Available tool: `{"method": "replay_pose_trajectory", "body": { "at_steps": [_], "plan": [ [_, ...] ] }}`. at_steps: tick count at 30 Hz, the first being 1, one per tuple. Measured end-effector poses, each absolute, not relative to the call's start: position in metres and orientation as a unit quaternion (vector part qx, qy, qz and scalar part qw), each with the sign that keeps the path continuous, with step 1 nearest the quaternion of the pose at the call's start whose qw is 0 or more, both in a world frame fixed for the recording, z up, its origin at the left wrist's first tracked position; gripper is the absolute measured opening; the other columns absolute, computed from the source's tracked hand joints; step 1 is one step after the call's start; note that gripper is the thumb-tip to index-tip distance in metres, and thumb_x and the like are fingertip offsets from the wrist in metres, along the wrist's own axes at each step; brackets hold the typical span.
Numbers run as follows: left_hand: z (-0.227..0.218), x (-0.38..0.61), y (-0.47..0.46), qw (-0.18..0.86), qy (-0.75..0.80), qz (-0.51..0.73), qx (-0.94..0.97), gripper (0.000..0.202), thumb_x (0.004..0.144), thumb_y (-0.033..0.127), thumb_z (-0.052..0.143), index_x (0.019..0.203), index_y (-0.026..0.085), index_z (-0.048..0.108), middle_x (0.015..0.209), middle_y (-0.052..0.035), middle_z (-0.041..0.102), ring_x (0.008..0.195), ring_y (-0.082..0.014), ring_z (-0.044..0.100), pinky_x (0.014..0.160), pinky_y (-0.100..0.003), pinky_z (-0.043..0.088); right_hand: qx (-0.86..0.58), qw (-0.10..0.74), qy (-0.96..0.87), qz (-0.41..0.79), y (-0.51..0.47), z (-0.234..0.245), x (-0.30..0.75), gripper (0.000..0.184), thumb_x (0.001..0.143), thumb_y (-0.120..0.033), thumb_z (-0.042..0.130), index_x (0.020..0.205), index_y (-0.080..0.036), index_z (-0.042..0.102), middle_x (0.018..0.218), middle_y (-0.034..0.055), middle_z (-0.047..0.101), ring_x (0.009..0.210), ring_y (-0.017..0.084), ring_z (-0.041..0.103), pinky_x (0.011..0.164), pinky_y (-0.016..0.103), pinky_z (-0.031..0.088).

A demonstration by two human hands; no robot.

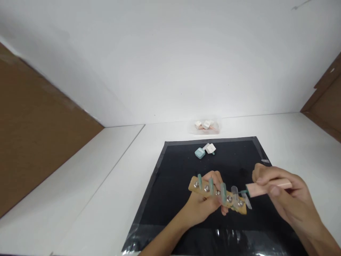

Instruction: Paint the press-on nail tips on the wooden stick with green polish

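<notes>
My left hand is closed around a wooden nail tip stand, which is held tilted above the black mat. Along the stand are several false nails; three, including one false nail, are coated green. Toward its right end, a clear false nail and another clear one beside it look uncoated. Between the fingers of my right hand is a nail polish brush with a pale pink handle. Its green-coated bristles point left, at or very near the clear nails; I cannot tell whether they touch.
A black mat covers part of the white table. On it lie a teal square bottle and a white square piece. Behind stands a clear plastic box with white pieces. Brown panels flank the space.
</notes>
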State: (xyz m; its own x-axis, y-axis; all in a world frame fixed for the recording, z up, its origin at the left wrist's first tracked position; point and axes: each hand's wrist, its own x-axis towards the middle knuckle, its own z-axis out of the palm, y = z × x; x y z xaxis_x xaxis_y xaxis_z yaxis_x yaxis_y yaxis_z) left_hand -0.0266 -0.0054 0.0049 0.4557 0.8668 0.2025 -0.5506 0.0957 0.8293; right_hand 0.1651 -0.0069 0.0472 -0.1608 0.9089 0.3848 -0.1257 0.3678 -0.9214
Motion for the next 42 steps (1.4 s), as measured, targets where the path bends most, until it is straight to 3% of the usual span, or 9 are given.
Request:
{"method": "replay_pose_trajectory", "body": {
  "at_steps": [6,11,16,23,26,35,38,42],
  "plan": [
    [0.0018,-0.0247,-0.007,0.778,0.145,0.434,0.43,0.024,0.078,0.021,0.068,0.072,0.015,0.046,0.069,0.0052,0.051,0.047,-0.0028,0.056,0.044,-0.012,0.049,-0.28,0.521,-0.692,0.414,-0.0092,0.05,0.1543,0.019,0.089,-0.039,0.055,0.081,-0.025,0.066,0.054,-0.0017,0.053,0.054,0.013,0.047,0.049,0.024,0.04],
    [-0.0002,-0.0263,-0.0072,0.804,0.131,0.407,0.413,0.028,0.075,0.027,0.071,0.072,0.015,0.046,0.066,0.0049,0.053,0.044,-0.0029,0.056,0.042,-0.012,0.049,-0.321,0.527,-0.698,0.364,-0.009,0.0505,0.157,0.015,0.09,-0.033,0.056,0.081,-0.026,0.065,0.057,-0.001,0.059,0.056,0.013,0.049,0.05,0.024,0.041],
    [-0.0017,-0.0275,-0.0068,0.802,0.146,0.389,0.429,0.029,0.075,0.026,0.072,0.07,0.016,0.045,0.062,0.0049,0.053,0.044,-0.0029,0.054,0.042,-0.011,0.048,-0.294,0.535,-0.683,0.401,-0.0085,0.0491,0.1551,0.023,0.088,-0.043,0.055,0.078,-0.026,0.065,0.052,-0.0021,0.057,0.051,0.012,0.047,0.045,0.023,0.039],
    [-0.0047,-0.0287,-0.0089,0.785,0.247,0.337,0.457,0.04,0.067,0.041,0.076,0.066,0.016,0.044,0.057,0.005,0.052,0.039,-0.0028,0.05,0.037,-0.011,0.044,-0.374,0.533,-0.67,0.357,-0.0082,0.0449,0.1558,0.022,0.088,-0.037,0.058,0.071,-0.024,0.064,0.056,-0.0027,0.059,0.047,0.009,0.047,0.044,0.021,0.035],
    [-0.0017,-0.0284,-0.0087,0.778,0.268,0.332,0.462,0.044,0.064,0.044,0.077,0.064,0.016,0.043,0.054,0.0057,0.051,0.038,-0.0025,0.049,0.036,-0.011,0.043,-0.338,0.532,-0.673,0.387,-0.0087,0.0448,0.1554,0.028,0.087,-0.043,0.057,0.069,-0.023,0.063,0.052,-0.0032,0.056,0.045,0.009,0.045,0.042,0.021,0.034],
    [0.0009,-0.0265,-0.0097,0.755,0.3,0.322,0.487,0.029,0.059,0.013,0.069,0.061,0.018,0.041,0.05,0.0081,0.048,0.036,-0.0027,0.046,0.034,-0.011,0.039,-0.389,0.537,-0.638,0.392,-0.0079,0.0415,0.1554,0.033,0.085,-0.043,0.06,0.062,-0.02,0.064,0.05,-0.0008,0.059,0.044,0.011,0.048,0.041,0.022,0.035],
    [0.002,-0.0258,-0.0096,0.744,0.293,0.321,0.508,0.025,0.058,0.01,0.064,0.061,0.018,0.041,0.048,0.0084,0.047,0.035,-0.0034,0.044,0.033,-0.012,0.035,-0.362,0.518,-0.652,0.419,-0.0084,0.0433,0.1545,0.034,0.085,-0.045,0.059,0.062,-0.02,0.064,0.048,-0.0003,0.059,0.041,0.011,0.047,0.039,0.022,0.034],
    [0.0019,-0.0255,-0.0101,0.732,0.301,0.313,0.526,0.022,0.059,0.013,0.063,0.062,0.018,0.041,0.05,0.0081,0.045,0.038,-0.0037,0.042,0.036,-0.014,0.032,-0.431,0.498,-0.636,0.402,-0.008,0.0432,0.1542,0.032,0.085,-0.038,0.061,0.058,-0.02,0.063,0.05,0.0004,0.063,0.046,0.013,0.055,0.046,0.025,0.044]
  ]
}}
